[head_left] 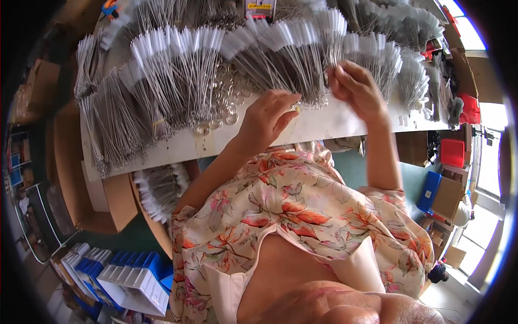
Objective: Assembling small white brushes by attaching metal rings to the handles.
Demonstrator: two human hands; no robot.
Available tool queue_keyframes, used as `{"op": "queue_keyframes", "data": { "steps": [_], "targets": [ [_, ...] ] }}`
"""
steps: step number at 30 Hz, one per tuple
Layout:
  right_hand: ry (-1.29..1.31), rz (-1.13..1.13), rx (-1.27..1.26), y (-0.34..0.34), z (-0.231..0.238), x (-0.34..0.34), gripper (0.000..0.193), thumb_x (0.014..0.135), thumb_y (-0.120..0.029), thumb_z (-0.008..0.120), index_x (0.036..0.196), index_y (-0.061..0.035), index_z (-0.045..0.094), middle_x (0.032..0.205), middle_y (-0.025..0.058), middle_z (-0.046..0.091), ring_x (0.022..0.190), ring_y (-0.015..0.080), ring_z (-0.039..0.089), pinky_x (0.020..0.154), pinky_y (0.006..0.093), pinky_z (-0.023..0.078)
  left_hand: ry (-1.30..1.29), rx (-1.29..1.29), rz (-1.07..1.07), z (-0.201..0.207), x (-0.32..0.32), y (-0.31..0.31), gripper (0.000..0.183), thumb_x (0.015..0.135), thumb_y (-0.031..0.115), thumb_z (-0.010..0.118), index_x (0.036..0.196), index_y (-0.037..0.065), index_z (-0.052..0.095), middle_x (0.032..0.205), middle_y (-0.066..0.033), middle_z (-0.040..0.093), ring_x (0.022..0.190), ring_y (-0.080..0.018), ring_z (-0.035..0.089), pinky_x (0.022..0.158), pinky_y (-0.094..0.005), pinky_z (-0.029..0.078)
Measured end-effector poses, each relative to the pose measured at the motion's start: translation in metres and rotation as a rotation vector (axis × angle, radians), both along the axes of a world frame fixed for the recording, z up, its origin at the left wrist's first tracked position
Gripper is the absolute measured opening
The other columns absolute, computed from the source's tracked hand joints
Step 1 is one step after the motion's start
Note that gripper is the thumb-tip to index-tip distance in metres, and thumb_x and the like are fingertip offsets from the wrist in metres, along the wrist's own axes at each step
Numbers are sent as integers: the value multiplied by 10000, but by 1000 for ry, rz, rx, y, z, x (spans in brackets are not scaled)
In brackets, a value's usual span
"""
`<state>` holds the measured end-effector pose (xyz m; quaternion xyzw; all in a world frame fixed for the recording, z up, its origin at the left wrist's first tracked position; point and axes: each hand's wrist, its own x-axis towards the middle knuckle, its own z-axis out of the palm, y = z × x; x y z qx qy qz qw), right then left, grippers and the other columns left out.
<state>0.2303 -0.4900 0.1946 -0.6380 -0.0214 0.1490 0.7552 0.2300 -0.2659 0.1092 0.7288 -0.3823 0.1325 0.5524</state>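
Note:
In front of me, bundles of thin wire brushes (294,38) with pale, translucent bristle heads stand fanned out on a white table (183,148). Their twisted wire stems point toward me and end in small loops. My left hand (264,116) is at the loop ends of the middle bundle, thumb apart from the curled fingers, with nothing visible between them. Beside that bundle's right edge, my right hand (359,92) is raised with thumb and fingertips pinched together. Whatever is in that pinch is too small to make out against the wires.
Loose metal rings (231,117) lie in a pile left of my left hand. An open cardboard box (100,208) stands left of the table, with more brushes (159,191) below its edge. White and blue bins (135,281) sit lower left; a red bin (452,152) is at right.

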Motion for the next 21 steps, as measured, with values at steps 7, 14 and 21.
{"op": "queue_keyframes", "data": {
  "steps": [7, 14, 21],
  "targets": [
    [-393, 790, -2153, -13, -44, -48, 126, 712, -67, 592, 740, -174, 653, 748, 47, 652, 715, 218, 644, 595, 328, 490, 393, 133, -220, -43, -30, 15, 209, 833, 87, 610, 1023, 2, 600, 747, -99, 637, 639, -127, 614, 566, -243, 487],
    [-16, 432, -615, 51, -54, -39, 170, 863, -181, 558, 823, -19, 588, 676, 43, 584, 570, 115, 549, 492, 254, 392, 276, 45, -167, -24, -29, 23, 197, 757, 78, 671, 934, 22, 605, 790, -97, 618, 674, -220, 620, 571, -298, 494],
    [514, 491, 90, 38, -51, -32, 199, 907, -213, 529, 849, -32, 587, 660, -19, 523, 494, 27, 368, 437, 173, 274, 91, 106, -179, 14, -12, 22, 242, 723, 58, 688, 931, 42, 566, 767, -65, 592, 651, -214, 605, 531, -294, 486]
  ]
}}
